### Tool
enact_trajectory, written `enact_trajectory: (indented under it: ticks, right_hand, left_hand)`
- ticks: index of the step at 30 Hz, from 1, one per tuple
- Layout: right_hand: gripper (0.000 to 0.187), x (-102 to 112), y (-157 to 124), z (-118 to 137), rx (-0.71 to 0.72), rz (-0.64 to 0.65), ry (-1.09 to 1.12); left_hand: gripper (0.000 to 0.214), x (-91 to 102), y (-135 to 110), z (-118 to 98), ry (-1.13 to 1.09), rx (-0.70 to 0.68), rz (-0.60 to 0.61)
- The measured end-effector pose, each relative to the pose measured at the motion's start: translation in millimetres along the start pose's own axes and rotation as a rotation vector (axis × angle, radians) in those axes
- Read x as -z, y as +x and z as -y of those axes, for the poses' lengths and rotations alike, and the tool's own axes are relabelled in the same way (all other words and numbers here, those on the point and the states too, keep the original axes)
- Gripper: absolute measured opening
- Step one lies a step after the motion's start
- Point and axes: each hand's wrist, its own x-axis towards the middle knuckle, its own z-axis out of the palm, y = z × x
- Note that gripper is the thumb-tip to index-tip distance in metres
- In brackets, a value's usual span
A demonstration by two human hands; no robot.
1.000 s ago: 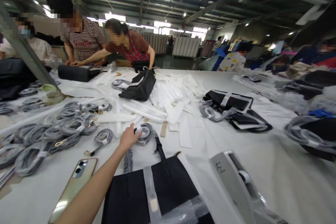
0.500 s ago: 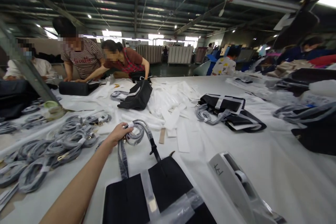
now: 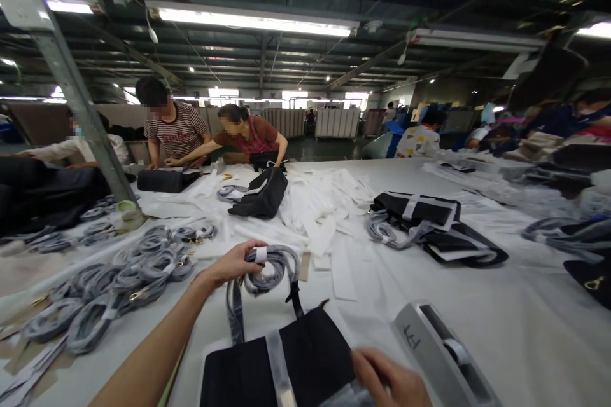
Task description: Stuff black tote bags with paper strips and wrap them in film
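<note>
My left hand (image 3: 231, 264) is closed on a coiled grey wrapped strap (image 3: 270, 267), lifted a little above the white table (image 3: 501, 311). Under it stands a black bag (image 3: 286, 362) with clear wrap bands and its handles rising towards the coil. My right hand (image 3: 389, 381) comes in at the bottom edge and rests on the bag's wrapped right corner, fingers curled; whether it grips the wrap I cannot make out.
A pile of several coiled grey straps (image 3: 119, 280) lies at the left. A grey tape dispenser (image 3: 439, 350) sits at the right of the bag. White paper strips (image 3: 319, 216), more black bags (image 3: 429, 219) (image 3: 262, 194) and people leaning over the far side (image 3: 210, 137) lie beyond.
My left hand took hold of the coiled strap, raised it and drew it closer. My right hand has entered at the bottom. The view tilted up, and the phone at lower left is out of sight.
</note>
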Motion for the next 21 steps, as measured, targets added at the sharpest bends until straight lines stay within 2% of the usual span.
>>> enact_trajectory:
  ticks: [2,3,4,6,9,12,17,21]
  right_hand:
    - [0.03,-6.5,45.4,30.8,0.24,-0.045,-0.127]
    - [0.035,-13.6,68.5,47.7,0.412,-0.026,-0.24]
    - [0.038,-22.5,90.2,64.1,0.549,0.008,-0.355]
    - [0.033,-42.9,125.8,91.1,0.703,0.141,-0.584]
    - [0.027,-69.2,156.4,109.9,0.769,0.216,-0.701]
    - [0.021,-82.8,171.3,107.7,0.8,0.235,-0.736]
    - [0.019,-84.1,193.2,85.6,0.82,0.307,-0.772]
    - [0.019,-80.3,205.4,63.0,0.779,0.323,-0.704]
  left_hand:
    - [0.062,-7.6,-1.1,-11.4,0.005,-0.007,0.075]
    - [0.062,-10.6,-1.3,-16.7,0.01,-0.01,0.106]
    - [0.062,-12.7,-1.3,-21.4,0.016,-0.013,0.129]
    - [0.062,-13.4,-0.3,-29.1,0.031,-0.016,0.144]
    - [0.062,-6.1,2.4,-34.4,0.03,-0.006,0.131]
    - [0.06,5.1,5.6,-29.7,-0.009,0.027,0.159]
    - [0.03,15.7,8.6,0.8,-0.082,0.107,0.187]
    - [0.028,14.8,7.0,28.3,-0.181,0.138,0.146]
